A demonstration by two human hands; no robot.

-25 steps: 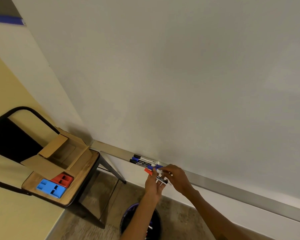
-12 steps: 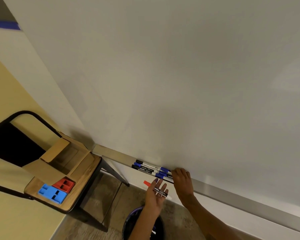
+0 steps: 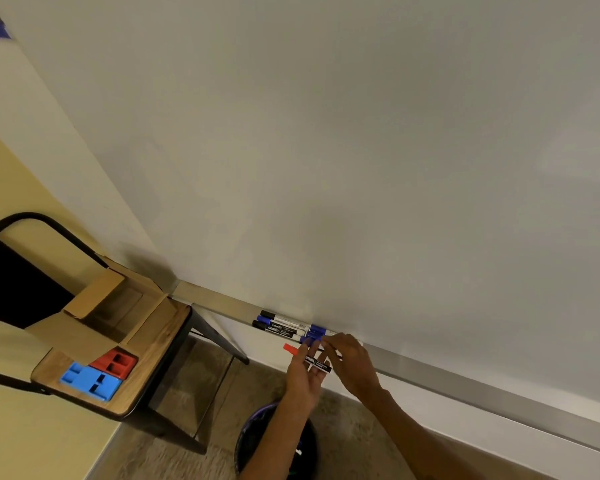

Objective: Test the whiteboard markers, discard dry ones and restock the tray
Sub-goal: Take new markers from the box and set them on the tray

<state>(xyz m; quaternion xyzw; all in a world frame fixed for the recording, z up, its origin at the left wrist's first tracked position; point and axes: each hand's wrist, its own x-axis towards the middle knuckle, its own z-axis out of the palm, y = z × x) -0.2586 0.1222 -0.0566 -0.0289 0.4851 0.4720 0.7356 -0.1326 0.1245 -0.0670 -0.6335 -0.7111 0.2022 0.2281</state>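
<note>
Several capped markers (image 3: 284,325), black and blue, lie side by side in the whiteboard's metal tray (image 3: 465,379). My left hand (image 3: 303,379) is just below the tray, palm up, holding a red-capped marker (image 3: 310,361) with a black label across its fingers. My right hand (image 3: 352,363) reaches in from the right. Its bent fingertips rest on the right end of that marker, close to the tray's front edge. Whether they grip it is hidden. The whiteboard (image 3: 361,168) shows no marks.
A dark round bin (image 3: 274,441) stands on the floor right under my hands. To the left, a chair (image 3: 174,327) carries an open cardboard box (image 3: 111,306), a red holder (image 3: 113,363) and a blue holder (image 3: 90,381).
My right hand went from the left hand's markers to the tray, then came back to the marker in my left hand. My left hand stayed below the tray.
</note>
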